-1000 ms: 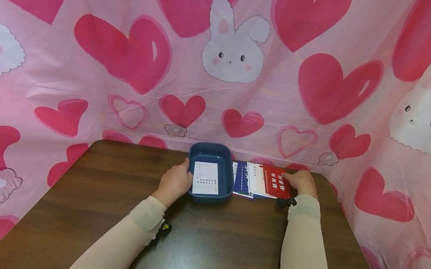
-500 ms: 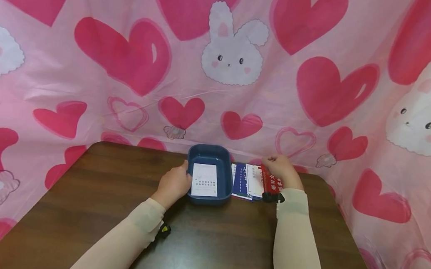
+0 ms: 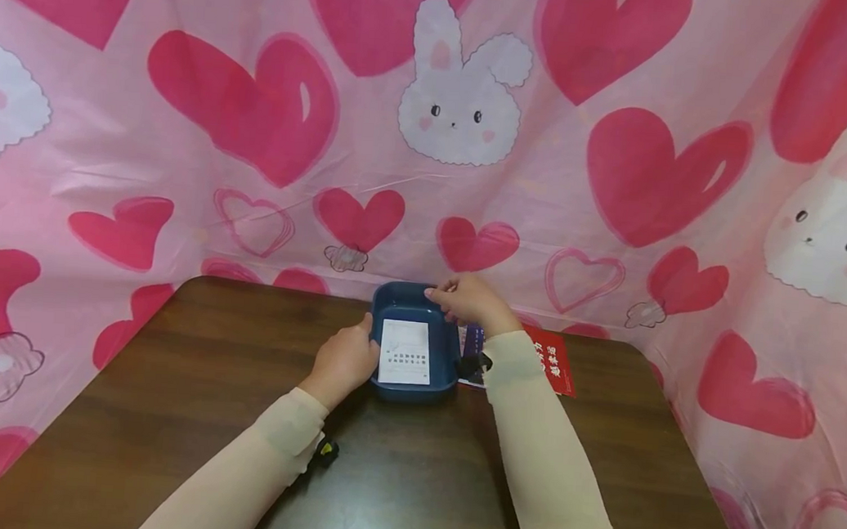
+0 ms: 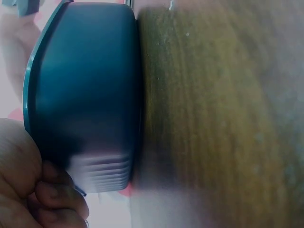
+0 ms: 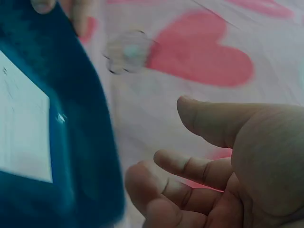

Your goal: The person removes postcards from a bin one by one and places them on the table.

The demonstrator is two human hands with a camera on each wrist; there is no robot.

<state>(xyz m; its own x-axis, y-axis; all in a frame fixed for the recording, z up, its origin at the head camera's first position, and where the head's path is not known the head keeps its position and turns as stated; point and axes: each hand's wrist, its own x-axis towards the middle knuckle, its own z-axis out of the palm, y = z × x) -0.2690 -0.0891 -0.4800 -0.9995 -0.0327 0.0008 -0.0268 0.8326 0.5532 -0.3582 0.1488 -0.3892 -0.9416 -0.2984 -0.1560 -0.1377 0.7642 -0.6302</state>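
Note:
A dark blue plastic tray (image 3: 444, 366) stands near the table's back edge with a white printed card (image 3: 404, 352) lying inside. My left hand (image 3: 341, 364) grips the tray's left wall; in the left wrist view its thumb lies along the rim and its fingers curl at the outer end wall. My right hand (image 3: 474, 302) is over the tray's back right corner. In the right wrist view that hand (image 5: 256, 161) has its thumb and loosely bent fingers apart, with nothing between them, beside the tray wall (image 5: 90, 128).
Right of the tray lies a fanned row of printed cards, with a red card (image 3: 554, 360) at its right end and a blue card (image 3: 474, 339) partly behind my right wrist. A pink heart-and-rabbit cloth (image 3: 373, 146) hangs around the brown table (image 3: 409, 468).
My right hand has moved left, from the red card over the row of cards to the tray's back right corner. My left hand has stayed on the tray.

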